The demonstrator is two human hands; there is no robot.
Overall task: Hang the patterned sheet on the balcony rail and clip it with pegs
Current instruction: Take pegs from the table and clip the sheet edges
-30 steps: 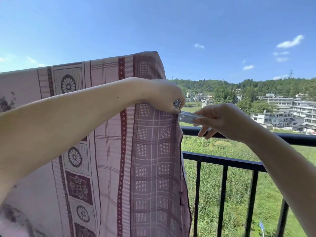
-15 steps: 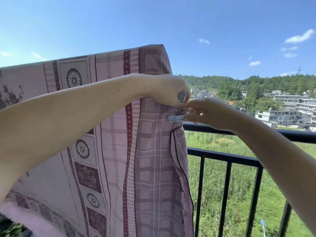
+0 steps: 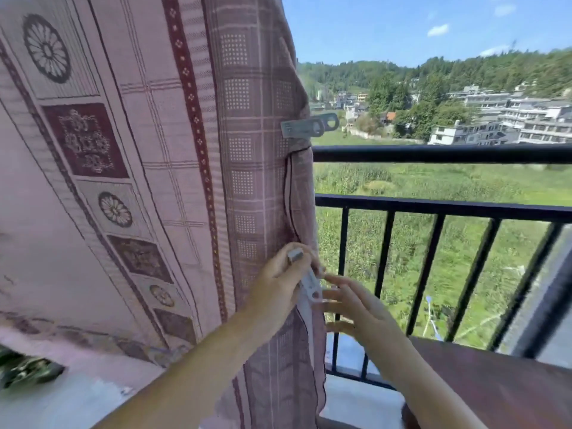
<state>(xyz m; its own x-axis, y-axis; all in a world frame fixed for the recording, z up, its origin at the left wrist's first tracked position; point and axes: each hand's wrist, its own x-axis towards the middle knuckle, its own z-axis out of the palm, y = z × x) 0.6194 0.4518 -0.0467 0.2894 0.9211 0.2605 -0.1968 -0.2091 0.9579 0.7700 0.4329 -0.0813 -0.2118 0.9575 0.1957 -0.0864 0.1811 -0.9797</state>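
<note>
Hanging lengthwise down, the patterned sheet (image 3: 173,156) drapes the balcony rail (image 3: 433,153); one peg (image 3: 308,126) lies level, clipped on its right edge. Your left hand (image 3: 278,286) grips a second peg (image 3: 306,278), tilted down-right. Your right hand (image 3: 349,305) reaches, fingers spread, touching it. Open railing lies rightward.

Home balcony — black railing (image 3: 433,153), hung sheet (image 3: 154,150), houses (image 3: 510,119) beyond
</note>
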